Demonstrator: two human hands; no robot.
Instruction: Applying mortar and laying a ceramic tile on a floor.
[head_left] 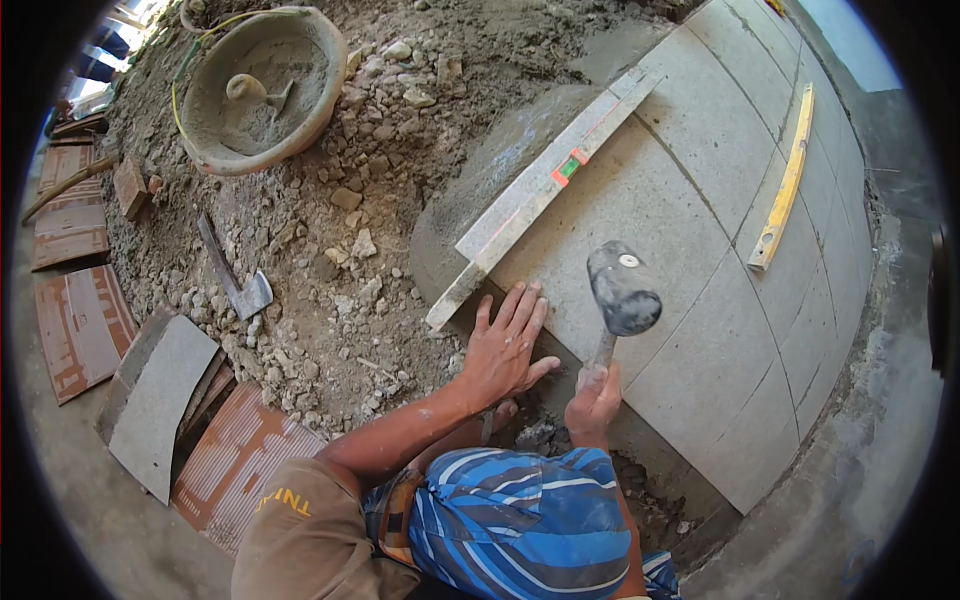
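Note:
My right hand is closed around the handle of a rubber mallet, whose dark, worn head is raised over the grey floor tiles. Fingers spread, my left hand lies flat at the near left edge of the nearest tile. Just beyond its fingertips, a spirit level with a green vial in an orange frame lies slantwise along the tile's left edge. A pale straight bar runs against the level, its near end over wet mortar.
A yellow level lies on the tiles at the right. On the rubble at the left are a hatchet-like tool and a large basin holding mortar and a trowel. Stacked tiles and a brick stand farther left.

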